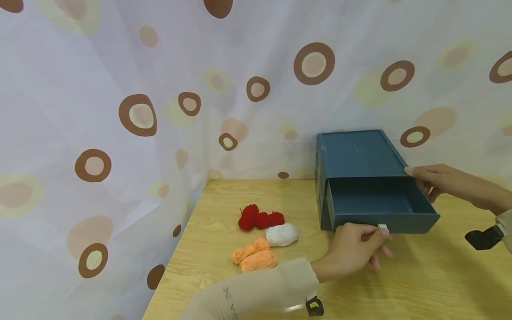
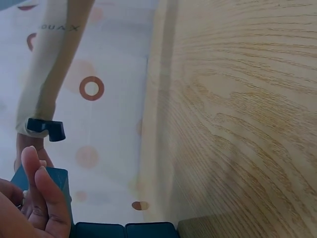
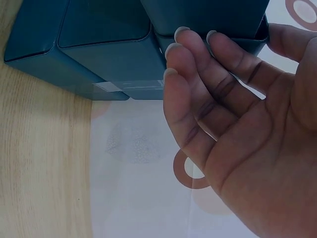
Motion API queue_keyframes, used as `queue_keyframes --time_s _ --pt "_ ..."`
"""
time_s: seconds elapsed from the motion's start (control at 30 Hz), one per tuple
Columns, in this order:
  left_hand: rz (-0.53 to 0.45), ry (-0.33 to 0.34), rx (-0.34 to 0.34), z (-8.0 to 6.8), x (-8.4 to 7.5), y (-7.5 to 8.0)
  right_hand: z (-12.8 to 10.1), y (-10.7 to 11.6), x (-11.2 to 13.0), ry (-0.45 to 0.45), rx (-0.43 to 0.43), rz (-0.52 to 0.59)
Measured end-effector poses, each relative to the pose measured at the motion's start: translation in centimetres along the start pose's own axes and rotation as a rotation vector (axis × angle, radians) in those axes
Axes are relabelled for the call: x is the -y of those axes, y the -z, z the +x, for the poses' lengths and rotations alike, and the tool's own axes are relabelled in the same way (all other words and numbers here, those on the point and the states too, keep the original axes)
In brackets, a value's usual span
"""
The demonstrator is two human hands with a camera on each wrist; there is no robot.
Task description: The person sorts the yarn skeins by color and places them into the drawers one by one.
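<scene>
Pinching the drawer's [image 1: 380,209] front tab, left hand [image 1: 352,251]; right hand [image 1: 436,180] steadies box edge [image 1: 400,160].

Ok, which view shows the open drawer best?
The head view: the blue drawer shows whole, pulled out of its case, inside visible. The right wrist view shows only its outer walls close up; the left wrist view catches just a dark edge at the bottom.
</scene>
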State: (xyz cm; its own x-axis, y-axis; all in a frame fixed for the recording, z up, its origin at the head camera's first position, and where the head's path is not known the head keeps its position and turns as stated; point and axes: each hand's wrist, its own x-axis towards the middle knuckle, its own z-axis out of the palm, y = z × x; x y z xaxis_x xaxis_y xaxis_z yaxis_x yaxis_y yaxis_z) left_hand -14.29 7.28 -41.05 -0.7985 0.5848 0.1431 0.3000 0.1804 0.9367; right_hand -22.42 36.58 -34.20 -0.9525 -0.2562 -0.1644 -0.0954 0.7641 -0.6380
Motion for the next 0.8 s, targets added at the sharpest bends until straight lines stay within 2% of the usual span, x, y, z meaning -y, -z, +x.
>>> queue_keyframes --time_s 0.27,0.43,0.53,0.63,0.7,0.8 --pt "-0.024 -0.022 -0.011 -0.4 0.5 -0.5 -0.2 -0.3 -0.2 0.008 0.016 0.035" --pt "-0.034 0.001 0.027 -0.3 0.4 -0.4 -0.3 -0.1 -0.4 0.013 0.009 0.036" --pt "0.034 0.059 0.154 -0.1 0.3 0.2 -0.3 0.1 -0.3 0.016 0.002 0.036" --pt "0.125 0.094 0.353 -0.1 0.6 1.0 -0.5 0.2 -0.2 0.031 0.005 0.051" --pt "0.159 0.099 0.465 -0.1 1.0 1.5 -0.7 0.3 -0.1 0.044 0.01 0.064" --pt "0.183 0.063 0.558 -0.1 1.8 2.3 -1.0 0.4 -0.2 0.05 0.02 0.078"
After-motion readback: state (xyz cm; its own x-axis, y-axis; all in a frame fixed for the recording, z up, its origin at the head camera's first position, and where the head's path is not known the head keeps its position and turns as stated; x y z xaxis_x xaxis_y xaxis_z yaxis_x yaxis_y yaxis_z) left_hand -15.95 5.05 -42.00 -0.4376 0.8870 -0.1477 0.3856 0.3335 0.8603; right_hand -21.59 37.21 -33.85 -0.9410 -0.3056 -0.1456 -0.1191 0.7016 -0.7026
